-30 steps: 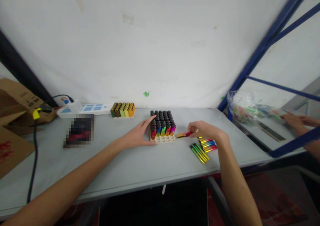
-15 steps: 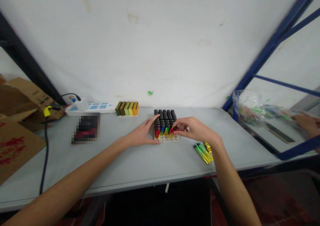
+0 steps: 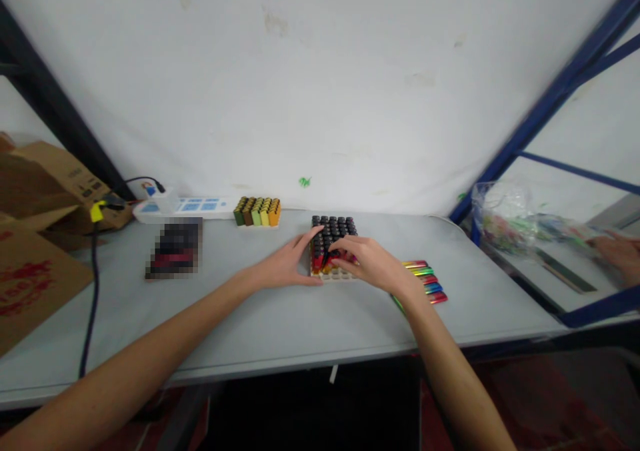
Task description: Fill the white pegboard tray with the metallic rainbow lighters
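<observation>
A pale tray (image 3: 340, 275) stands on the table, packed with rows of upright lighters (image 3: 334, 228) with black tops and coloured bodies. Round the tray's left side, my left hand (image 3: 287, 263) grips with the thumb at the front edge and fingers along the side. My right hand (image 3: 365, 259) reaches over the front rows, fingertips pinched on a tilted lighter (image 3: 326, 260) with a dark top; its body is mostly hidden. To the right, partly behind my forearm, several loose shiny lighters (image 3: 435, 287) in red, green, blue and gold lie flat.
Against the wall stands a second block of yellow, green and brown lighters (image 3: 257, 211), beside a white power strip (image 3: 200, 206). A blurred dark item (image 3: 175, 248) and cardboard boxes (image 3: 43, 284) lie left. Beyond the blue frame (image 3: 500, 158) are a plastic bag (image 3: 505, 214) and another person's hand (image 3: 617, 254).
My right hand has moved left along the tray's front, and its forearm has shifted left too, uncovering more of the loose lighters. My left hand stays on the tray. The view has shifted slightly.
</observation>
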